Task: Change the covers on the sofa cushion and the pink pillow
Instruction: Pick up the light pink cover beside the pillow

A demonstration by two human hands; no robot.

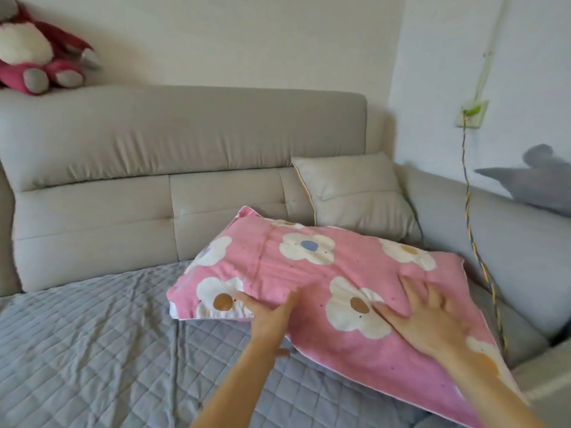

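The pink pillow, printed with white flowers, lies across the grey quilted sofa seat. My left hand holds its near edge, index finger and thumb stretched flat on top and the other fingers under the edge. My right hand presses flat on the pillow's right half with fingers spread. A beige sofa cushion leans upright in the corner behind the pillow, untouched.
The beige sofa backrest runs along the wall. A red and white plush toy sits on its top left. A grey cloth lies on the right armrest. A braided cable hangs from a wall socket.
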